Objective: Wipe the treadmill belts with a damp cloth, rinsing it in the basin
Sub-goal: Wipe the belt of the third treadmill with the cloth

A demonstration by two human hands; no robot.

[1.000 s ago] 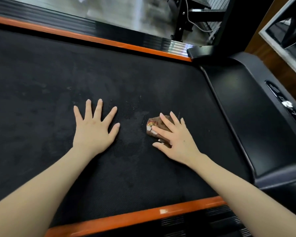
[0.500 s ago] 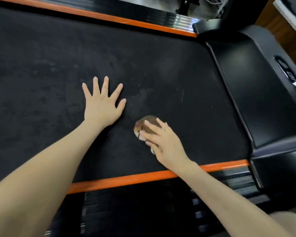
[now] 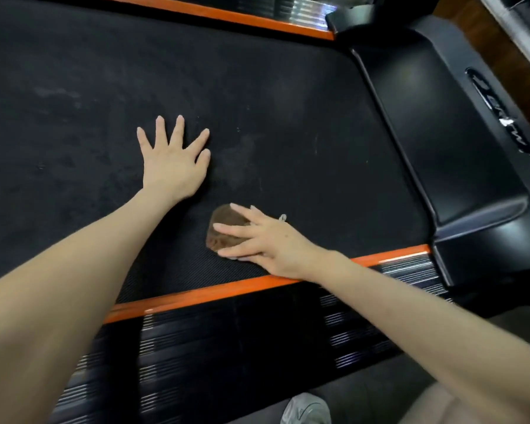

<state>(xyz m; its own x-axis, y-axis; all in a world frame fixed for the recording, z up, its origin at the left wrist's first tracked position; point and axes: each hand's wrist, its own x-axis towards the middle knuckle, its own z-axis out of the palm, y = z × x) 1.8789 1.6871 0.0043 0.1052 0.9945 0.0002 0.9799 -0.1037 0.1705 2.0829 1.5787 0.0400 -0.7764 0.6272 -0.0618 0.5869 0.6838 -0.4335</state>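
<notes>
While the cloth (image 3: 227, 218) lies bunched on the belt (image 3: 288, 102), close to the belt's near edge, my right grip (image 3: 270, 240) presses down on it. The fingers (image 3: 233, 229) are straight and apart, laid flat across the brown fabric rather than closed round it. Part of the cloth shows between and ahead of them; the rest is hidden under my palm. A small pale loop (image 3: 282, 217) sticks out just beyond my knuckles, and I cannot tell what it is.

My left grip (image 3: 173, 166) rests farther up the belt and to the left, well apart from the cloth. Its palm is down and all five fingers are fanned wide, holding nothing. Between my two grips and a little beyond them, a faint pale smear (image 3: 242, 160) dulls the black surface.

Just below my right wrist runs the near strip (image 3: 196, 296), orange, with the ribbed black rail (image 3: 227, 347) beside it on my side. The far strip (image 3: 227, 15), also orange, edges the belt's other side. To the right, the belt ends at the glossy black cover (image 3: 441, 148), which carries a logo (image 3: 499, 111) too blurred to read. At the bottom, beyond the rail, the toe of a grey shoe (image 3: 306, 408) is in view.
</notes>
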